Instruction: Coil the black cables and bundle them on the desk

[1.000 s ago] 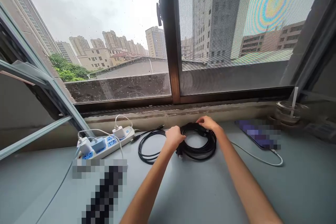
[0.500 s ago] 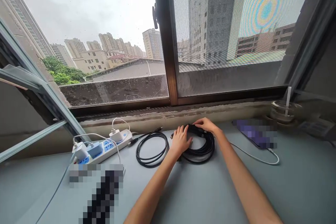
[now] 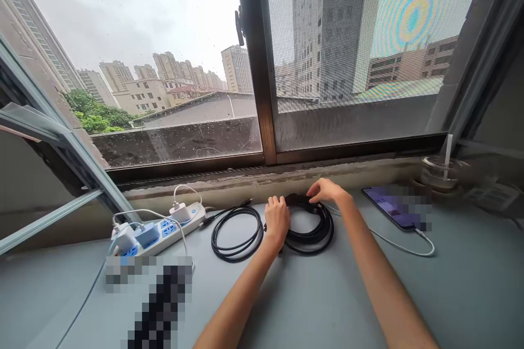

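Observation:
A thick coil of black cable (image 3: 323,237) lies on the tabletop in front of me. My left hand (image 3: 277,221) is closed on the left side of this coil, fingers bent down over it and partly hiding what they grip. At the upper right of the coil, my right hand (image 3: 326,191) has thumb and fingertips close together around a dark strand. A cable connector shows just below those fingertips. Left of my left hand, a second, thinner black cable (image 3: 216,242) lies in a loose coil, its plug ends toward the back and left.
A white power strip (image 3: 161,234) with several chargers stands at the left. A phone (image 3: 391,208) on a white charging cord (image 3: 403,245) and a clear cup with a straw (image 3: 440,172) are at the right. The window wall (image 3: 245,182) borders the back.
My left hand's fingers have drawn in from a spread pose and shifted slightly left. My right hand has moved a little right, its fingertips still at the coil's top.

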The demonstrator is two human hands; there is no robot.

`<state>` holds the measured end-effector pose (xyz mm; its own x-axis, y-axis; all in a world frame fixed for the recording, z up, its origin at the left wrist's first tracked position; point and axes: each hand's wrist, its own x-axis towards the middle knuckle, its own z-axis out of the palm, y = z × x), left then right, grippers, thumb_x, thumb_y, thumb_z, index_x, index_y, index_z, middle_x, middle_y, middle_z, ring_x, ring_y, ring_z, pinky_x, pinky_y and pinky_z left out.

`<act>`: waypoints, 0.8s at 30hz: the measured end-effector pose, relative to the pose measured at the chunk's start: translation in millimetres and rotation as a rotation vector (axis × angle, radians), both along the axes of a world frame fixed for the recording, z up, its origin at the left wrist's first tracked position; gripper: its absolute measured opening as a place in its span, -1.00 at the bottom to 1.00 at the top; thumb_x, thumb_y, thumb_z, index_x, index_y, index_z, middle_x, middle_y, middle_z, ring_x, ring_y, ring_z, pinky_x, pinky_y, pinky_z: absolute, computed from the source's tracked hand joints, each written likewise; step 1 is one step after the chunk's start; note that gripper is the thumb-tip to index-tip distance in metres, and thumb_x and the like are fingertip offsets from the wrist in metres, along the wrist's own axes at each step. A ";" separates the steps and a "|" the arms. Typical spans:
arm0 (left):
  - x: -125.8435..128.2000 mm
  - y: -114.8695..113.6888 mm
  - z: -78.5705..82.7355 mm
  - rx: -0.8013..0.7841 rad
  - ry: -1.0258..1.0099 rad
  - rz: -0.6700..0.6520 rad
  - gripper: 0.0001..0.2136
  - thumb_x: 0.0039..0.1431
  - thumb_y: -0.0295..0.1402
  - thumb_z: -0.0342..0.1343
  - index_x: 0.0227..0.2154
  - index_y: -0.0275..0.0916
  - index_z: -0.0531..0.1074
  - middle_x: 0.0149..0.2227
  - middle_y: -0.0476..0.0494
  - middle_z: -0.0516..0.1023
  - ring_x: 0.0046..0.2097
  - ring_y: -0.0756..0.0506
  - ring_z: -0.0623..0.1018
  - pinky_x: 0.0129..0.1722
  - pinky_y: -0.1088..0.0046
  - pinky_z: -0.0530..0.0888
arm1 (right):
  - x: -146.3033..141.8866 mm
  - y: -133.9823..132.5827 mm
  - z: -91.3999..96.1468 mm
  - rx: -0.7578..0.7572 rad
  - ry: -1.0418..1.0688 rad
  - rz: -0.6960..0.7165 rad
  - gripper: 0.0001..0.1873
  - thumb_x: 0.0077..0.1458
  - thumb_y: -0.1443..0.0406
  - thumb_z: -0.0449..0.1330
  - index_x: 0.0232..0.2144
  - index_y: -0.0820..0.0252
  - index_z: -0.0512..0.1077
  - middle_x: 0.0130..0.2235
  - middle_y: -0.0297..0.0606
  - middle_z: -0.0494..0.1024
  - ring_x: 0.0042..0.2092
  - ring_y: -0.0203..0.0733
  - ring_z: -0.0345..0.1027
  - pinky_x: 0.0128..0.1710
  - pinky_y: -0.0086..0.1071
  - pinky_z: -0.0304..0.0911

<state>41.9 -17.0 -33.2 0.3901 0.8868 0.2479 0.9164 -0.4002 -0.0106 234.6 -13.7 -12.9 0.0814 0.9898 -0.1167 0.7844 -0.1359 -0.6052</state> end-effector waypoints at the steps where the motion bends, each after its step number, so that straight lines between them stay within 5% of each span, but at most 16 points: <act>1: 0.1 -1.6 2.1 -0.012 0.004 0.000 -0.74 0.22 -0.41 -0.12 -0.11 -0.37 0.37 -0.11 -0.38 0.41 -0.01 -0.25 0.37 -0.07 0.24 0.34 | -0.3 -1.6 2.1 -0.022 -0.028 -0.016 -0.80 0.14 0.23 0.19 -0.24 0.25 0.47 -0.16 -0.24 0.52 -0.11 -0.20 0.40 -0.01 -0.15 0.27; 7: -0.6 -9.6 2.7 -0.158 0.056 -0.208 -0.38 0.09 -0.17 0.08 0.21 -0.20 0.11 0.29 -0.27 0.06 0.26 -0.30 0.13 0.17 0.18 0.16 | 1.2 -7.6 5.5 -0.093 -0.083 -0.058 -0.78 0.18 0.23 0.14 -0.17 0.23 0.43 -0.11 -0.20 0.47 -0.09 -0.19 0.37 -0.04 -0.16 0.29; 14: -4.9 -14.3 13.9 -0.463 0.048 -0.330 -0.02 -0.17 0.28 0.02 0.28 -0.16 0.00 0.35 -0.34 -0.18 0.33 -0.44 -0.23 0.23 -0.11 -0.18 | 5.5 -7.0 -6.2 -0.101 -0.029 -0.050 -0.76 0.20 0.23 0.12 -0.13 0.23 0.41 -0.09 -0.20 0.46 -0.11 -0.21 0.38 -0.09 -0.20 0.33; 20: -7.9 -14.3 23.6 -0.607 0.236 -0.376 0.31 -0.55 0.20 0.26 0.31 -0.10 -0.26 0.35 -0.34 -0.46 0.30 -0.42 -0.46 0.20 -0.17 -0.31 | 5.1 -1.2 -13.8 -0.064 -0.028 -0.052 -0.77 0.20 0.23 0.11 -0.15 0.23 0.42 -0.11 -0.21 0.46 -0.13 -0.22 0.38 -0.11 -0.23 0.34; 24: -6.4 -15.3 20.0 -0.552 0.248 -0.390 0.28 -0.53 0.17 0.28 0.31 -0.14 -0.21 0.35 -0.40 -0.41 0.30 -0.47 -0.40 0.19 -0.21 -0.29 | 4.1 -0.9 -9.9 -0.068 -0.072 -0.052 -0.76 0.20 0.23 0.11 -0.14 0.24 0.41 -0.11 -0.20 0.46 -0.14 -0.23 0.38 -0.14 -0.24 0.35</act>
